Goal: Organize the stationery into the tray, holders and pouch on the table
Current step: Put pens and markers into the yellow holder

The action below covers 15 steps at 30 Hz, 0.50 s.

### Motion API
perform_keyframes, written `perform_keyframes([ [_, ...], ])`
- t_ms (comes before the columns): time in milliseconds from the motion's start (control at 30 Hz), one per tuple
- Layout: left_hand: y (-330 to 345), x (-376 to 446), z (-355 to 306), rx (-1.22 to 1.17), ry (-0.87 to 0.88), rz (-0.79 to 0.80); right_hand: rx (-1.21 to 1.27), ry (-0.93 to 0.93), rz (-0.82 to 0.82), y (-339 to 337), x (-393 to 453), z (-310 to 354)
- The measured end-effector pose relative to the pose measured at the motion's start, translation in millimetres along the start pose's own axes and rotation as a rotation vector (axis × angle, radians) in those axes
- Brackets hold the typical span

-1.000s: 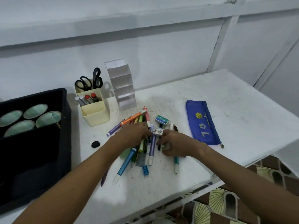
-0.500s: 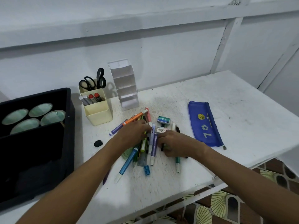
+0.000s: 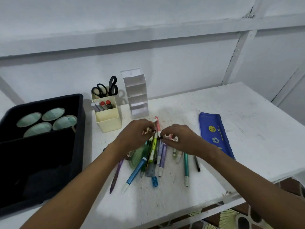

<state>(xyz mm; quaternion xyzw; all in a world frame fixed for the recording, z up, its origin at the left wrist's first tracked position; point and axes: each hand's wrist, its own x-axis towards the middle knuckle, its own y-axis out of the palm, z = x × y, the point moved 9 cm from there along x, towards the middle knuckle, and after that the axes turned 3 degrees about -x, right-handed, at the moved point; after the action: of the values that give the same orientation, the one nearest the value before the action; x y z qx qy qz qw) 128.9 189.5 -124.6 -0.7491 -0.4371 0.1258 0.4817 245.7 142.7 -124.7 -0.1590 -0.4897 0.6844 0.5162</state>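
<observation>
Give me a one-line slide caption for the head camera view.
Both hands, left and right, gather pens from a loose pile between a cream holder and a blue pouch.

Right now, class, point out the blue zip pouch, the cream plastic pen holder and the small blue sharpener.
blue zip pouch (image 3: 214,134): head view, fabric middle.
cream plastic pen holder (image 3: 109,121): head view, front wall.
small blue sharpener (image 3: 154,181): head view, body centre.

Both hands over a pile of pens (image 3: 153,156) on the white counter (image 3: 239,138), left hand (image 3: 133,136) and right hand (image 3: 183,139) with fingers curled on pens, cream holder (image 3: 109,119) with scissors (image 3: 105,88), blue pouch (image 3: 214,133) right, black tray (image 3: 80,129) left
</observation>
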Motion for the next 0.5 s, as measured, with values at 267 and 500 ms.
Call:
perform_keyframes([
  [267, -105.1, -12.2, 29.3, -0.095, -0.208, -0.288, 0.462, 0.060, -0.287, -43.1, 83.2, 29.6],
  [500, -194.5, -40.3, 67.8, -0.015, -0.350, -0.604, 0.557, -0.008, -0.427, -37.9, 156.4, 71.5],
])
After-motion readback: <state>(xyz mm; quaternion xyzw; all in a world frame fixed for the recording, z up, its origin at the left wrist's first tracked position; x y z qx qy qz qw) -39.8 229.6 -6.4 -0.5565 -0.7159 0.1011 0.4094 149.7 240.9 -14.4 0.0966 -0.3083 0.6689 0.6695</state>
